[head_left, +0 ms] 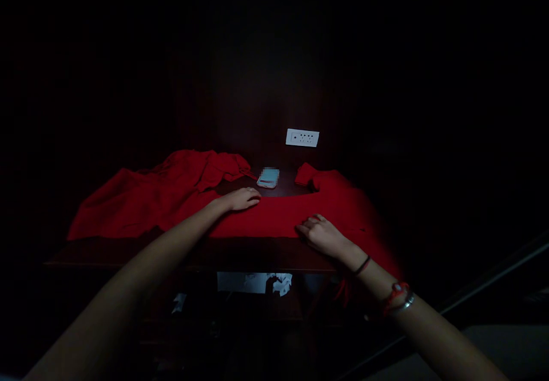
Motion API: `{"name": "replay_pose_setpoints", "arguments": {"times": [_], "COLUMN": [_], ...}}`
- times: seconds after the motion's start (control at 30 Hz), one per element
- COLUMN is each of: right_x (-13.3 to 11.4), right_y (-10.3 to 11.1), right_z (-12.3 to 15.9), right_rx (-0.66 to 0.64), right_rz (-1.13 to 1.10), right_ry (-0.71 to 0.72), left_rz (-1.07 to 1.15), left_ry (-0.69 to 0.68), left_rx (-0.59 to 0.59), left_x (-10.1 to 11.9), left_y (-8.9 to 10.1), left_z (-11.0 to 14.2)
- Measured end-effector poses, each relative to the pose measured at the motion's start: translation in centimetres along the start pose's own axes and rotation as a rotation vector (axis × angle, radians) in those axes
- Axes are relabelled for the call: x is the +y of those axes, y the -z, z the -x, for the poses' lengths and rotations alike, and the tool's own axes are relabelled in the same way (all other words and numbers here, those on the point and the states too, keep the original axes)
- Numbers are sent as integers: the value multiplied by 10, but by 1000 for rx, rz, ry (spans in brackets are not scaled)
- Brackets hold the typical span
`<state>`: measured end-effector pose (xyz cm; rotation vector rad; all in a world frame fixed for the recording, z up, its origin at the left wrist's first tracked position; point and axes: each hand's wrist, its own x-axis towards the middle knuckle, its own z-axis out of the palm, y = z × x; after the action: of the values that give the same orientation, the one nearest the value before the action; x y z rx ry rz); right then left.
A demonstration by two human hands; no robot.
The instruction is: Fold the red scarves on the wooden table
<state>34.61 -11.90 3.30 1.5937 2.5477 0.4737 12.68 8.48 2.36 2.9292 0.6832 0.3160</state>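
Note:
A red garment is spread across a dark shelf. Its left side lies bunched and wrinkled, while a narrow part with a rounded end reaches back on the right. My left hand rests flat on the upper edge of the cloth, fingers stretched out to the right. Nearer the front edge, my right hand has its fingers curled against the garment; what is under the fingertips is partly hidden. Just behind the cloth lies a phone with a lit, blurred screen.
A white socket panel is set in the dark back wall. Under the shelf, pale papers show in a lower compartment. Some red strands hang below the shelf near my right wrist. The surroundings are very dark.

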Motion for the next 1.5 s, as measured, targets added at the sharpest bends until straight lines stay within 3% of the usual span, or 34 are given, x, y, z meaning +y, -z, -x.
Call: {"name": "replay_pose_setpoints", "arguments": {"times": [0.1,0.2,0.4,0.6,0.7,0.83,0.93,1.0,1.1,1.23,1.37,1.5], "right_x": [-6,-7,-10,-11,-14,-19,-20,-15,-3,20,40,57], "right_y": [-6,-10,-8,-7,-6,-5,-3,-1,5,17,19,2], "right_z": [-3,-7,-18,-20,-23,-28,-27,-23,-13,4,29,56], "right_rx": [30,57,84,20,-5,-42,-37,30,267,517,743,978], "right_rz": [82,122,163,55,31,18,-74,-195,-456,-997,-1443,-1554], "right_ry": [49,38,22,-138,-149,-103,-158,-239,-409,-618,-726,-907], "left_rz": [62,158,265,402,436,453,540,698,956,1117,1110,1067], "left_ry": [25,147,272,305,324,360,357,360,362,255,158,75], "left_rx": [-43,-97,-144,-269,-325,-334,-282,-171,16,162,187,142], "left_x": [7,17,26,8,-8,-19,-16,-10,6,41,84,125], "left_y": [-6,-16,-29,-20,-11,-5,-2,3,19,46,56,41], "left_z": [-38,-70,-110,-113,-107,-95,-87,-85,-92,-127,-177,-227]}}
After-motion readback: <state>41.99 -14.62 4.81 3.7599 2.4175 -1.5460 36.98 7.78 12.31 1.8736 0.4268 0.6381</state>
